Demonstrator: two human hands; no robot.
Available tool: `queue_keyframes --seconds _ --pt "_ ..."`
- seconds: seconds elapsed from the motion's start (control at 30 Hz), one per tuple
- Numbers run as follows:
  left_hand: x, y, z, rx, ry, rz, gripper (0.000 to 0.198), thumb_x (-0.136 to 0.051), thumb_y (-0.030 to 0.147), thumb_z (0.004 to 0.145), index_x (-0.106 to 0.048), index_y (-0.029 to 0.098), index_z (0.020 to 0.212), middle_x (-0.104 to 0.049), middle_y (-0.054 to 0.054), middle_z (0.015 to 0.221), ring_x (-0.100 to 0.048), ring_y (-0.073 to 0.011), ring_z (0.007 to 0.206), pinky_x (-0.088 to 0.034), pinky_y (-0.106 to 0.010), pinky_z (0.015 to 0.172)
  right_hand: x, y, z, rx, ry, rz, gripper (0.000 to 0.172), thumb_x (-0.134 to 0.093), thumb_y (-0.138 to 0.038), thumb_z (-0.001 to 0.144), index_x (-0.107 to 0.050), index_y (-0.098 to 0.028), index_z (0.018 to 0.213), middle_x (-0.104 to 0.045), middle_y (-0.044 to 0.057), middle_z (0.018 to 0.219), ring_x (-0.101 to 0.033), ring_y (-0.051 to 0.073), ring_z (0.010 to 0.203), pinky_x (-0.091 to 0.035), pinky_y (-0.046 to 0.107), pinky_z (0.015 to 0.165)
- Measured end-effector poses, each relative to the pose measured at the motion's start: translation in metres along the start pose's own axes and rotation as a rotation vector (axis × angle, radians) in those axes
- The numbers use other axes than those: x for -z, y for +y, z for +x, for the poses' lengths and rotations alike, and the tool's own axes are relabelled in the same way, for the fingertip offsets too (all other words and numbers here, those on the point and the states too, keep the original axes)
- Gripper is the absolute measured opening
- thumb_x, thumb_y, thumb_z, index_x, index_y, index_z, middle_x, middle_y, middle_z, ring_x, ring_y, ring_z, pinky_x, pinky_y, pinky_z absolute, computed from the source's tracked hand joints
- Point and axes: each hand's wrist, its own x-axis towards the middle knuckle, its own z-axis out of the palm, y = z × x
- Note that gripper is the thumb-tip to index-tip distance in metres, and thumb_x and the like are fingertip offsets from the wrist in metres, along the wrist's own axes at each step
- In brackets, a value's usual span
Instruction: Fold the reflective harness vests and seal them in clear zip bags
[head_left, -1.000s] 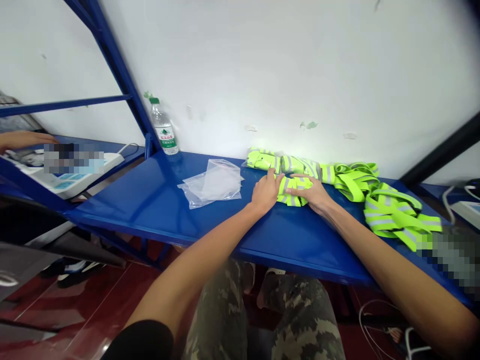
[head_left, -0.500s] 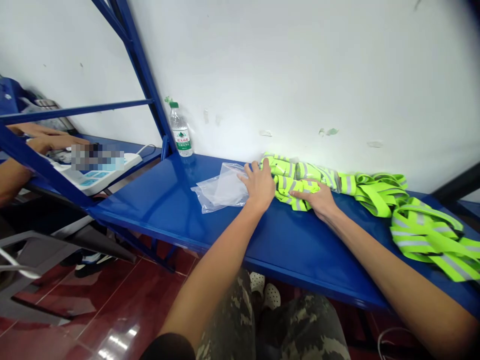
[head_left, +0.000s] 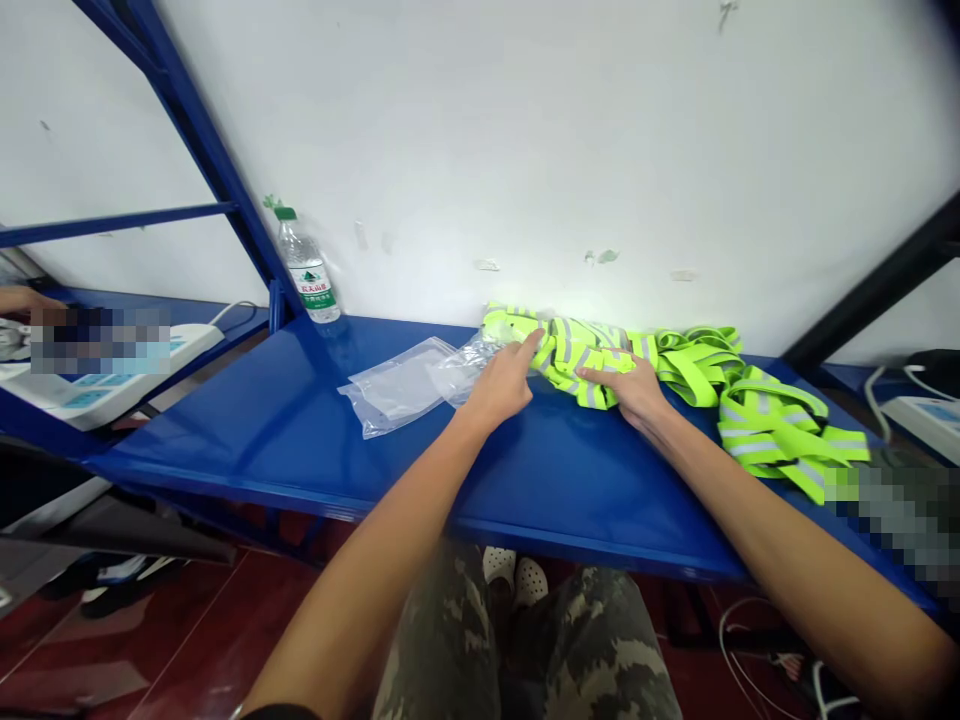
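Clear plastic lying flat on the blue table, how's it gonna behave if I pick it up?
The flat plastic probably flops, since the clear piece by the left hand is crumpled. It looks thin and see-through, so likely light. It may slide easily on the glossy table.

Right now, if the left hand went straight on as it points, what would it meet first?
The left hand would probably meet the yellow-green reflective straps just ahead of it, though depth is unclear.
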Motion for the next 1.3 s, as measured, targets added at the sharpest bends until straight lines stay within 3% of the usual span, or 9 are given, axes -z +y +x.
queue_keyframes --seconds 0.1,0.2,0.3,0.43,0.53,0.73,0.9,1.2,1.3 --pt "-0.007 0.007 -0.001 -0.062 -0.051 -0.073 0.064 -0.048 0.009 0.080 -0.039 0.017 0.142 -0.067 -0.009 0.106 -0.064 -0.0235 0.096 -0.051 -0.035 0.088 0.016 0.001 0.006 -0.017 0.042 0.010 0.068 -0.094 -0.016 0.033 -0.070 -0.016 0.097 -0.076 0.007 0.099 -0.073 0.026 0.091 -0.063 0.041 0.082" --pt "-0.014 0.014 0.000 0.091 -0.012 -0.048 0.038 -0.050 0.036 0.090 -0.050 0.017 0.123 -0.068 -0.010 0.100 -0.065 -0.0263 0.088 -0.052 -0.038 0.079 0.026 0.001 0.008 -0.039 0.087 -0.003 0.065 -0.094 -0.014 0.033 -0.070 -0.016 0.094 -0.076 0.008 0.099 -0.073 0.028 0.092 -0.063 0.041 0.082" --pt "-0.018 0.017 0.003 0.272 0.015 0.014 0.048 -0.053 0.060 0.086 -0.054 0.018 0.109 -0.068 -0.012 0.100 -0.066 -0.0300 0.089 -0.051 -0.040 0.076 0.027 0.000 0.006 -0.059 0.078 -0.008 0.065 -0.094 -0.014 0.033 -0.070 -0.016 0.094 -0.077 0.008 0.099 -0.073 0.029 0.092 -0.064 0.041 0.081" --pt "-0.023 0.015 0.004 0.386 -0.010 0.090 0.023 -0.059 0.041 0.083 -0.058 0.020 0.094 -0.069 -0.010 0.091 -0.066 -0.0283 0.086 -0.049 -0.037 0.073 0.025 -0.002 0.003 -0.092 0.016 -0.042 0.060 -0.094 -0.015 0.035 -0.070 -0.015 0.090 -0.077 0.008 0.096 -0.074 0.030 0.090 -0.064 0.042 0.079" --pt "-0.025 0.014 0.003 0.358 0.035 0.063 0.009 -0.057 0.030 0.081 -0.060 0.021 0.080 -0.069 -0.007 0.082 -0.065 -0.0255 0.078 -0.046 -0.034 0.067 0.023 -0.006 0.000 -0.121 -0.008 0.003 0.057 -0.094 -0.013 0.035 -0.069 -0.016 0.086 -0.077 0.008 0.095 -0.074 0.030 0.090 -0.064 0.043 0.078" --pt "-0.024 0.021 0.002 0.195 0.196 -0.042 0.011 -0.051 0.025 0.089 -0.058 0.021 0.082 -0.068 -0.004 0.082 -0.062 -0.0200 0.076 -0.042 -0.030 0.065 0.020 -0.017 -0.008 -0.166 -0.160 0.112 0.055 -0.093 -0.012 0.040 -0.070 -0.017 0.089 -0.077 0.008 0.094 -0.074 0.032 0.091 -0.063 0.046 0.081" --pt "-0.023 0.023 0.001 0.147 0.292 -0.077 0.018 -0.042 0.026 0.097 -0.056 0.020 0.086 -0.064 -0.005 0.086 -0.058 -0.0168 0.077 -0.043 -0.029 0.070 0.018 -0.017 -0.012 -0.206 -0.146 0.031 0.053 -0.093 -0.014 0.037 -0.071 -0.016 0.085 -0.077 0.007 0.088 -0.074 0.030 0.085 -0.063 0.043 0.075" --pt "-0.032 0.030 0.000 -0.056 0.292 0.017 0.022 -0.039 0.028 0.101 -0.058 0.019 0.097 -0.060 -0.007 0.099 -0.058 -0.0184 0.092 -0.046 -0.030 0.083 0.005 -0.022 -0.025 -0.163 -0.097 -0.167 0.050 -0.093 -0.018 0.035 -0.070 -0.015 0.078 -0.074 0.003 0.077 -0.071 0.025 0.073 -0.059 0.036 0.064" --pt "-0.034 0.033 -0.001 -0.121 0.270 0.085 0.024 -0.038 0.030 0.102 -0.059 0.019 0.097 -0.061 -0.008 0.100 -0.056 -0.0200 0.096 -0.045 -0.032 0.087 0.002 -0.019 -0.025 -0.175 -0.069 -0.097 0.046 -0.092 -0.016 0.035 -0.069 -0.016 0.075 -0.074 0.003 0.077 -0.071 0.026 0.073 -0.060 0.037 0.063"
